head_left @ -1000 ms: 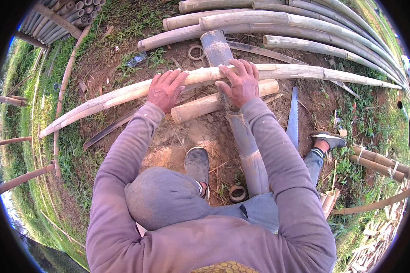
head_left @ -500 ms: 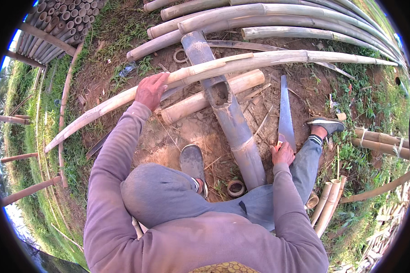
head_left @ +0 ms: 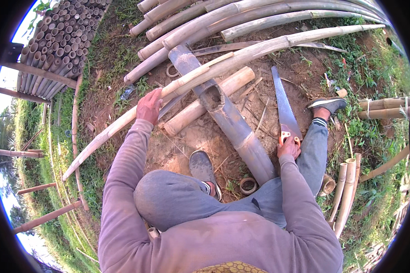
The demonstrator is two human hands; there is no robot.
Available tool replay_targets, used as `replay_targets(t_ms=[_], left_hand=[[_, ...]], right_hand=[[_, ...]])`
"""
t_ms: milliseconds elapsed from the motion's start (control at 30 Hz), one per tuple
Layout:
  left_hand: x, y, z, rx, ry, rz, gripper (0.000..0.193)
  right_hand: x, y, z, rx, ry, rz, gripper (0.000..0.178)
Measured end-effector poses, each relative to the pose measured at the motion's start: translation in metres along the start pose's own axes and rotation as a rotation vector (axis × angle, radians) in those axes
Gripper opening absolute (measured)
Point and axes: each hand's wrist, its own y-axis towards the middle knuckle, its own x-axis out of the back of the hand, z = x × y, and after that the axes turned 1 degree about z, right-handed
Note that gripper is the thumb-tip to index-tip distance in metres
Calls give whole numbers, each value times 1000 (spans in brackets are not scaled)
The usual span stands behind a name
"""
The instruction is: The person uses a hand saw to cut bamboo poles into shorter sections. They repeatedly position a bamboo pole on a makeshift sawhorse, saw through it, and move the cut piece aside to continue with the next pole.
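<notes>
My left hand (head_left: pixel 149 107) is closed around a long pale bamboo pole (head_left: pixel 259 51), whose near end reaches down to the left. A thinner raised strip shows along part of the pole's upper side. The pole crosses over a thick grey bamboo trunk (head_left: pixel 234 133) with a notch cut in its top. Lying under the trunk, crosswise, is a shorter bamboo piece (head_left: pixel 236 84). My right hand (head_left: pixel 289 148) is closed on the orange-and-white handle of a handsaw (head_left: pixel 283 103). The saw's blade points away from me, right of the trunk, apart from the pole.
Several long bamboo poles (head_left: pixel 259 25) lie at the far side. Cut bamboo is stacked on a rack (head_left: pixel 54 50) at far left. Short lengths (head_left: pixel 346 191) stand by my right leg, and a bamboo ring (head_left: pixel 248 185) lies beside the trunk's near end. Tied poles (head_left: pixel 387 108) extend at right.
The view has shifted, so the scene sits differently in the picture. More of the handsaw's handle shows beside my right hand. My left hand still grips the pole.
</notes>
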Motion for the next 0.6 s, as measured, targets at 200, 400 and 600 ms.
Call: replay_targets(t_ms=[200, 400, 600], left_hand=[[5, 2, 0, -18, -22, 8, 52], [-3, -2, 6, -2, -30, 21, 51], [5, 2, -3, -1, 14, 12, 51]], right_hand=[[38, -12, 9, 6, 470, -233, 52], [95, -119, -17, 615, 782, -476, 53], [106, -179, -25, 807, 674, -381, 48]])
